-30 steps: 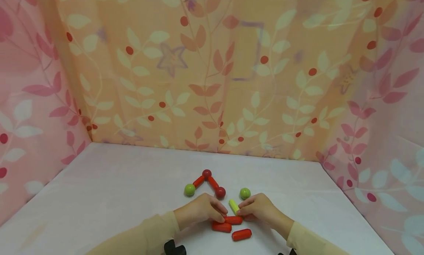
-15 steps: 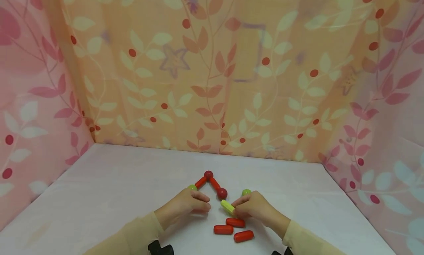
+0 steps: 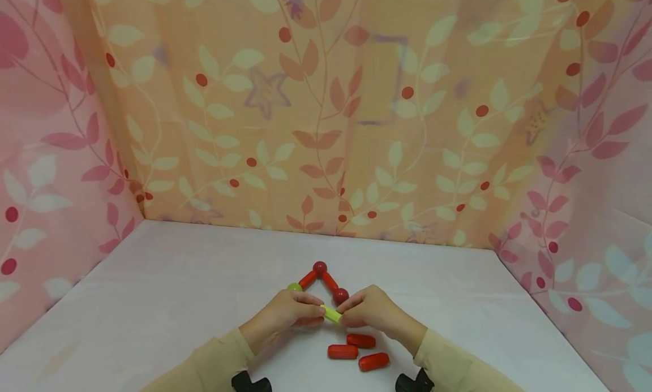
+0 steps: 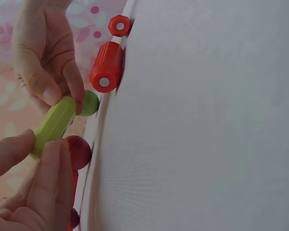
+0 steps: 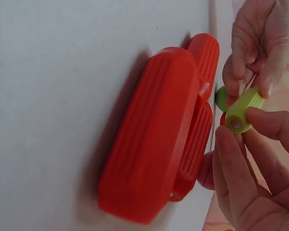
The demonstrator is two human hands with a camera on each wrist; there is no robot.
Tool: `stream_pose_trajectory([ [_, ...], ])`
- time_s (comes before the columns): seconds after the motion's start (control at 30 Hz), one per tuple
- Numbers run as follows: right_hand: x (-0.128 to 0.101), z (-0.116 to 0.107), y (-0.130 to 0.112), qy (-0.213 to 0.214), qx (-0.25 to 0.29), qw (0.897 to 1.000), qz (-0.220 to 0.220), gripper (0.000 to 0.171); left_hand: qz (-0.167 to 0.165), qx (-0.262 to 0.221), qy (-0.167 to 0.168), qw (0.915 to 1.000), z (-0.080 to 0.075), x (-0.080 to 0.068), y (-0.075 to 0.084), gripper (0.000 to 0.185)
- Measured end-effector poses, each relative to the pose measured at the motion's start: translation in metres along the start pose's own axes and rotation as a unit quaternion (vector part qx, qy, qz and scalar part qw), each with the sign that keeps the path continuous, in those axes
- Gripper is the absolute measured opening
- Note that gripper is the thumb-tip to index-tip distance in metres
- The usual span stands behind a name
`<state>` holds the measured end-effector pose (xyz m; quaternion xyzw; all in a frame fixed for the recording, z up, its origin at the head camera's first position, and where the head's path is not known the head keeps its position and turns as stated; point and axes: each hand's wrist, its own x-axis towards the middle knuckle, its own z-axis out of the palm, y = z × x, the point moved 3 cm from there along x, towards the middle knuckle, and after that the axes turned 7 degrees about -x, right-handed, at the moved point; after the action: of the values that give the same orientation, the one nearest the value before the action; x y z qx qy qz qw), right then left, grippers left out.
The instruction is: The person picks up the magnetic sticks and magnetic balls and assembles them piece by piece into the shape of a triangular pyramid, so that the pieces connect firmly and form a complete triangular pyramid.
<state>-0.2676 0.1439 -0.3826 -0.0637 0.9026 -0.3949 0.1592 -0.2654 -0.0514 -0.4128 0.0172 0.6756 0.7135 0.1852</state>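
Between both hands, a yellow-green ridged magnetic rod (image 3: 331,314) is held at its two ends. My left hand (image 3: 282,311) pinches one end between thumb and fingers, and my right hand (image 3: 374,310) pinches the other. A round metal disc shows in the rod's end (image 5: 236,123) in the right wrist view. Just beyond the hands lies a joined V shape: a red ball (image 3: 320,266) at its peak, two red rods (image 3: 330,280), a second red ball (image 3: 340,295) and a green ball (image 3: 294,288), partly covered by my left hand.
Three loose red rods (image 3: 343,352) lie on the white table (image 3: 204,262), nearer than the hands. Another green ball (image 4: 90,103) shows beside my right hand in the left wrist view; that hand hides it in the head view. Patterned curtains (image 3: 326,109) enclose the back and sides.
My left hand moved off the red rods, then took hold of the yellow-green rod's free end. My right hand brought that rod leftward, off to the near side of the V shape.
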Motion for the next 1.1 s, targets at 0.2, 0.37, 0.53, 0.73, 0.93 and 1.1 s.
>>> stream_pose_trajectory([
  [0.2,0.007,-0.005,0.003,0.049,0.027,0.998,0.003,0.015,0.029,-0.002,0.051,0.9982,-0.002,-0.001,0.0,0.025],
  [0.37,0.015,-0.013,0.011,0.12,0.081,0.989,0.031,0.02,0.038,-0.011,0.087,0.9954,-0.006,0.0,0.001,0.022],
  [0.53,0.019,-0.011,0.013,0.129,0.081,0.988,0.03,0.026,0.024,-0.007,0.104,0.9943,-0.007,0.003,0.0,0.02],
  [0.73,0.023,-0.007,0.012,0.125,0.073,0.989,0.017,0.028,0.021,0.015,0.13,0.9912,-0.009,0.006,0.0,0.02],
  [0.93,0.03,-0.004,0.012,0.119,0.067,0.991,0.008,0.033,0.021,0.027,0.134,0.9904,-0.009,0.008,0.002,0.019],
  [1.1,0.034,-0.001,0.014,0.107,0.076,0.991,0.013,0.033,0.012,0.027,0.13,0.9911,-0.008,0.01,0.004,0.018],
])
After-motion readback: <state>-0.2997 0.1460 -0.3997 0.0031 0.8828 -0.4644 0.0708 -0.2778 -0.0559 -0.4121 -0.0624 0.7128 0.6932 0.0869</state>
